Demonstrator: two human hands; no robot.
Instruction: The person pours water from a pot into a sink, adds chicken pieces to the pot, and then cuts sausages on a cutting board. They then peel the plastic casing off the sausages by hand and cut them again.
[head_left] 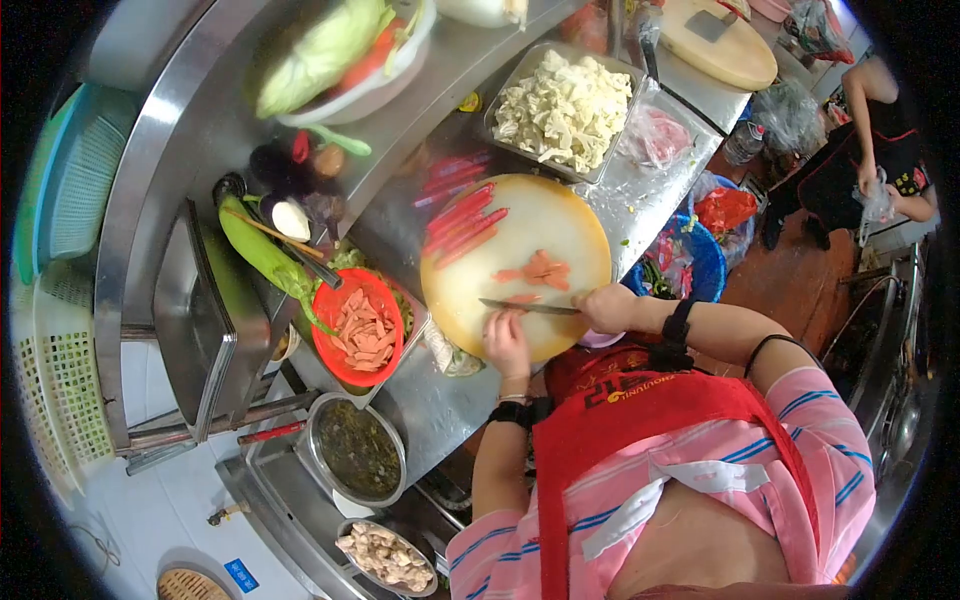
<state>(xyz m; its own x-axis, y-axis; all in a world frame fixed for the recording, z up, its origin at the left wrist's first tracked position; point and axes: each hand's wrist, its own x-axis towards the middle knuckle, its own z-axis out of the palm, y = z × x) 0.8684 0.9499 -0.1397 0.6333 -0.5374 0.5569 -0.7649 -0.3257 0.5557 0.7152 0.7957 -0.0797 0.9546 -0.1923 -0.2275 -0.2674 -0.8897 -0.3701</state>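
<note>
My right hand (606,307) is closed on the handle of a knife (530,307), whose blade lies across the round cutting board (570,225). At the blade's tip end my left hand (507,340) has its fingers bent together over the board, beside a small orange piece under the blade; what the fingertips press is hidden. Orange slices (540,270) lie in a small pile beyond the knife. Several pink-red sausage sticks (462,225) rest at the board's upper left. A red bowl (318,338) left of the board holds more orange slices.
A metal tray (600,172) of chopped cauliflower stands beyond the board. A long green vegetable (255,245) lies by the red bowl. Nearer are a pot (400,480) and a bowl of pale pieces (385,555). A blue bin (712,270) stands right; another person (850,190) stands beyond it.
</note>
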